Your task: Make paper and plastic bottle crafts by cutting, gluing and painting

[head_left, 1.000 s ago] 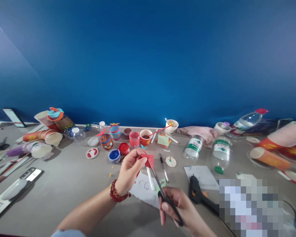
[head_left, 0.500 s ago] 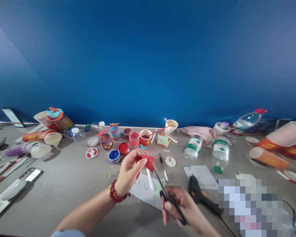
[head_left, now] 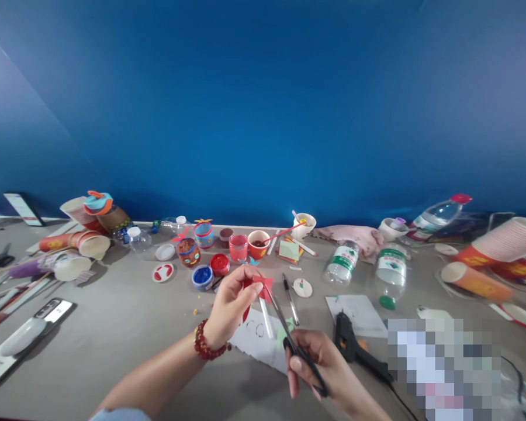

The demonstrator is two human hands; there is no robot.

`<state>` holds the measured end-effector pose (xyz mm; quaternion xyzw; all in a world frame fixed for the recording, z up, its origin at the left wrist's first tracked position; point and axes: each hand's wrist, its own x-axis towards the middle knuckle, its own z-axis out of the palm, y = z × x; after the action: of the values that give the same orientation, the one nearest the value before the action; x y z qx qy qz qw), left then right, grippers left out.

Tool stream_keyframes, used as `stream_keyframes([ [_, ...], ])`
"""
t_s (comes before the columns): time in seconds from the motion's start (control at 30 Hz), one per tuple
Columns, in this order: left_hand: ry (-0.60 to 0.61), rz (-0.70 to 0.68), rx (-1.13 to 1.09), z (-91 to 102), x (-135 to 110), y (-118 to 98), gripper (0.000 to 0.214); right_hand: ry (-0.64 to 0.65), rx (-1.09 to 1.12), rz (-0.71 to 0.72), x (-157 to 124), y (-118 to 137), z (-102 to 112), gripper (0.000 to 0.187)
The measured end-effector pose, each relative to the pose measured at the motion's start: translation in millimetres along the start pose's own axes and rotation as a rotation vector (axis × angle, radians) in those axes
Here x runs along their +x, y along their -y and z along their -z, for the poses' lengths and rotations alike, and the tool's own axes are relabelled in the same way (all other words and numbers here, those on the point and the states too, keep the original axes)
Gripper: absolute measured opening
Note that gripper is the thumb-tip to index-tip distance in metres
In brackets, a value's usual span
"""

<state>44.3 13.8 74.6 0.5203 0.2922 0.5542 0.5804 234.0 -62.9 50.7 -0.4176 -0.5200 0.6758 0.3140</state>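
Observation:
My left hand [head_left: 230, 304], with a red bead bracelet at the wrist, pinches a small piece of red paper [head_left: 263, 286] above the grey table [head_left: 114, 333]. My right hand [head_left: 322, 365] grips black-handled scissors [head_left: 296, 342]. Their blades point up and left, and their tips meet the red paper. Under both hands lies a white sheet [head_left: 256, 336] with pencil marks.
Paint pots [head_left: 210, 269], decorated cups [head_left: 197, 240] and a pen [head_left: 290, 292] lie behind the hands. A black glue gun [head_left: 355, 348] sits right of my right hand. Water bottles [head_left: 363, 263] and paper cups [head_left: 499, 251] are at right, more cups [head_left: 79, 242] and a phone [head_left: 30, 333] at left.
The red paper has turned slightly in my left fingers. My right hand and the scissors dipped a little, then came back, with the blades staying at the paper.

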Motion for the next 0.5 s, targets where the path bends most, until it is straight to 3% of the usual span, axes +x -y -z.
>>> stream_keyframes([
  [0.5, 0.029, 0.027, 0.026, -3.0, -0.5, -4.8, 0.010, -0.074, -0.034, -0.104, 7.0, -2.2, -1.8, 0.051],
])
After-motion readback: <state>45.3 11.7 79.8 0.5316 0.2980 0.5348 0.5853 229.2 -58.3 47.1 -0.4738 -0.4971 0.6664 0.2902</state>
